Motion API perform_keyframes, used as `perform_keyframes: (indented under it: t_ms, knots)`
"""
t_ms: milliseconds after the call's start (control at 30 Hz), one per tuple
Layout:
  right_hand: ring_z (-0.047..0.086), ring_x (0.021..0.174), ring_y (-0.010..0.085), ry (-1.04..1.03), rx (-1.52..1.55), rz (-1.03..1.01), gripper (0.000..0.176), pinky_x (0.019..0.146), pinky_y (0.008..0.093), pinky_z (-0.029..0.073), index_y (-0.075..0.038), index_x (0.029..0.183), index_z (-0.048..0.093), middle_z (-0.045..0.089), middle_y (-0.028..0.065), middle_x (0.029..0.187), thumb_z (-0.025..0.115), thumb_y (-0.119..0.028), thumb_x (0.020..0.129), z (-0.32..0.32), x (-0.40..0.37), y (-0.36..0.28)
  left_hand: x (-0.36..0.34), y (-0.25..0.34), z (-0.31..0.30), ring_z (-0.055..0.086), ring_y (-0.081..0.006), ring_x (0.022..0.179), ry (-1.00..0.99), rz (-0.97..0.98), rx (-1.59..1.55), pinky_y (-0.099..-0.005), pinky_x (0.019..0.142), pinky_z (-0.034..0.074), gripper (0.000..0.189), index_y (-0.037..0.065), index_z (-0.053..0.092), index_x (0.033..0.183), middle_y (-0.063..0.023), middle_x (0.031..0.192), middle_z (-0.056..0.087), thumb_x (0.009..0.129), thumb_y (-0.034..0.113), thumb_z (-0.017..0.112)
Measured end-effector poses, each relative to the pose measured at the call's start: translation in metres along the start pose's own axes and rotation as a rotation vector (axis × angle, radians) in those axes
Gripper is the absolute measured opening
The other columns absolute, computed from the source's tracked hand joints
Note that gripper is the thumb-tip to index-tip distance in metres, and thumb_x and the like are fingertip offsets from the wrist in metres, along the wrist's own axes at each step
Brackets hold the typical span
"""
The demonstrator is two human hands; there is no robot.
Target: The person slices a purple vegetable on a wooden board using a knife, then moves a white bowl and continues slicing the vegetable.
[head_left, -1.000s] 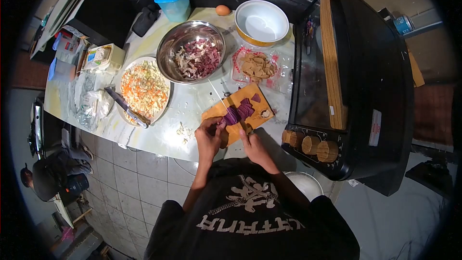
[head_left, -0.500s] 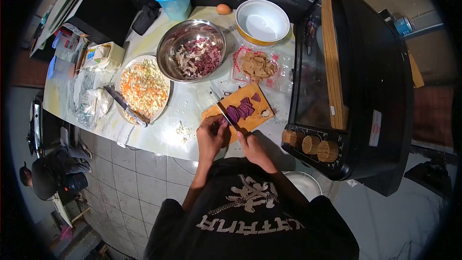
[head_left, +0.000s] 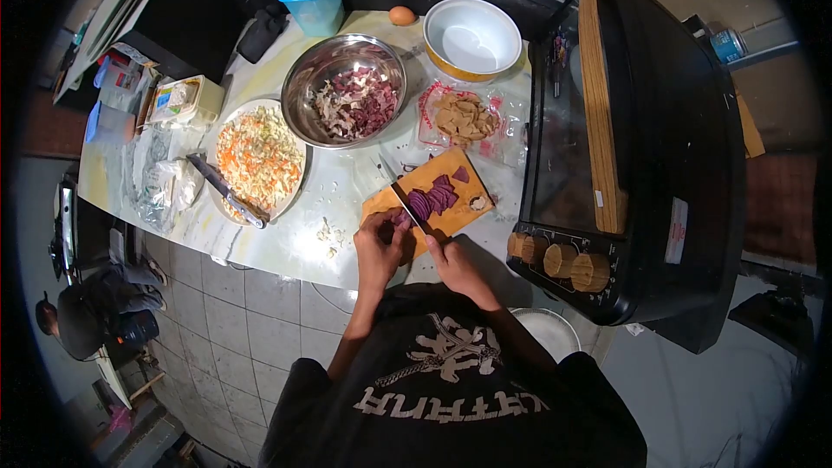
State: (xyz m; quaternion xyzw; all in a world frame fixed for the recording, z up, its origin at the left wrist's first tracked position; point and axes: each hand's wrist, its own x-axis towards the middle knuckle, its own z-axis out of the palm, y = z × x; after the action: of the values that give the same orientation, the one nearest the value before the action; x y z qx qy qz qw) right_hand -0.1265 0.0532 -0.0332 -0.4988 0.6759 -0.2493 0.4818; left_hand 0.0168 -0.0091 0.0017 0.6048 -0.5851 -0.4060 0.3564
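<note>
Near the front edge of the counter, my right hand (head_left: 457,263) grips a knife (head_left: 411,210) whose blade slants across the wooden cutting board (head_left: 455,224). My left hand (head_left: 379,241) is closed over a purple piece of food (head_left: 399,217), fingertips close beside the blade. Its fingers partly cover the piece, and I cannot make out its exact kind. Overlapping purple slices (head_left: 436,198) lie right of the blade. A separate purple slice (head_left: 460,174) and a small pale scrap (head_left: 477,204) rest toward the board's right side.
Behind the board are a steel bowl (head_left: 295,117) of chopped purple-and-white food, a plastic bag (head_left: 511,140) with tan slices, and a white-lined bowl (head_left: 472,35). At left, another knife (head_left: 227,189) lies on a plate (head_left: 300,170) of chopped vegetables. A black oven (head_left: 667,147) stands at right.
The knife blade has shifted very slightly against the purple piece. Both hands stay almost in the same place, and the slices look unchanged.
</note>
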Motion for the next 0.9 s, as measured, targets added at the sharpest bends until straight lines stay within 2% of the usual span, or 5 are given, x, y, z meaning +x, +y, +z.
perform_keyframes:
  t_ms: [400, 533, 600, 733, 900]
  knots:
    - [0.051, 0.052, 0.0413, 0.096, 0.061, -0.080, 0.065, 0.049, 0.0453, 0.037, 0.008, 0.063, 0.048, 0.045, 0.0248, 0.051, 0.034, -0.048, 0.092, 0.003, -0.003, 0.000, 0.007, 0.005, -0.008, 0.064, -0.0166, 0.064, -0.038, -0.027, -0.060, -0.0270, 0.062, 0.049, 0.012, -0.003, 0.067, 0.085, -0.0132, 0.074, 0.067, 0.075, 0.003, 0.067]
    - [0.051, 0.051, 0.0399, 0.027, 0.079, -0.026, 0.064, 0.049, 0.0449, 0.037, 0.008, 0.063, 0.048, 0.045, 0.0237, 0.051, 0.035, -0.048, 0.092, -0.003, -0.005, -0.003, 0.008, 0.008, -0.010, 0.064, -0.0145, 0.063, -0.047, -0.025, -0.068, -0.0258, 0.060, 0.049, 0.010, -0.004, 0.067, 0.083, -0.0126, 0.075, 0.067, 0.075, 0.002, 0.067]
    - [0.049, 0.048, 0.0374, 0.068, 0.099, -0.048, 0.063, 0.048, 0.0439, 0.036, 0.008, 0.063, 0.047, 0.044, 0.0228, 0.049, 0.035, -0.046, 0.093, -0.001, -0.005, -0.003, 0.008, 0.012, -0.011, 0.063, -0.0130, 0.062, -0.049, -0.105, -0.054, -0.0243, 0.059, 0.049, 0.009, -0.004, 0.067, 0.083, -0.0117, 0.075, 0.068, 0.075, 0.001, 0.067]
    - [0.048, 0.046, 0.0365, 0.028, 0.113, -0.025, 0.064, 0.047, 0.0433, 0.036, 0.008, 0.061, 0.046, 0.042, 0.0229, 0.048, 0.035, -0.046, 0.093, -0.003, -0.007, -0.007, 0.008, 0.015, -0.011, 0.063, -0.0126, 0.062, -0.043, -0.124, -0.102, -0.0237, 0.059, 0.049, 0.010, -0.004, 0.067, 0.083, -0.0113, 0.075, 0.068, 0.074, 0.001, 0.067]
    - [0.049, 0.048, 0.0372, 0.046, 0.070, -0.050, 0.065, 0.047, 0.0433, 0.036, 0.009, 0.060, 0.046, 0.043, 0.0241, 0.050, 0.036, -0.046, 0.093, -0.004, -0.011, -0.016, 0.008, 0.009, -0.011, 0.064, -0.0173, 0.064, -0.036, -0.077, -0.006, -0.0264, 0.062, 0.050, 0.010, -0.002, 0.068, 0.081, -0.0126, 0.075, 0.067, 0.071, 0.000, 0.069]
